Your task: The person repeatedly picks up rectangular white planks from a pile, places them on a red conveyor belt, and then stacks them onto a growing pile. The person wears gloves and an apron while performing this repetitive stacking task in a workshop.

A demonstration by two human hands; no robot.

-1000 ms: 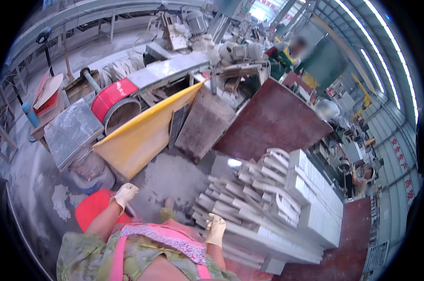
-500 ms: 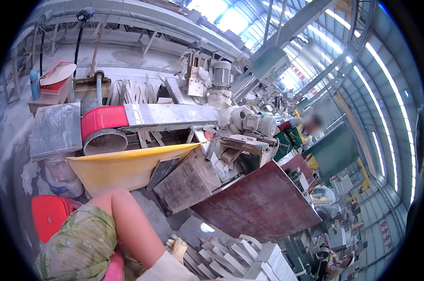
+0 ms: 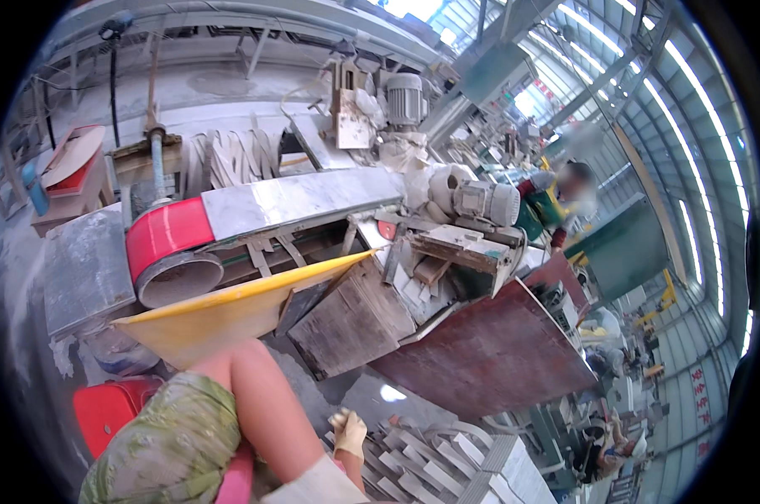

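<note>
My left arm, in a green patterned sleeve, bends at the elbow at the lower left. A pale cream glove (image 3: 314,485) covers my left hand, which runs off the lower edge with its fingers hidden. Just beyond it my right hand (image 3: 349,430), also in a cream glove, shows curled fingers. Whatever it may hold cannot be made out. Closest to this hand lies a pile of grey-white stone strips (image 3: 422,462), with a stack of pale slabs (image 3: 502,470) at its right.
Ahead stands a belt grinder with a red end cover (image 3: 170,235). A yellow sheet (image 3: 212,319), a wooden board (image 3: 351,323) and a brown panel (image 3: 489,361) lean before it. A red stool (image 3: 111,416) is at left. A co-worker (image 3: 569,189) stands beyond the motor (image 3: 485,202).
My view has shifted and turned slightly. My right hand shows more of its wrist, its fingers still curled. The co-worker beyond the motor is more visible.
</note>
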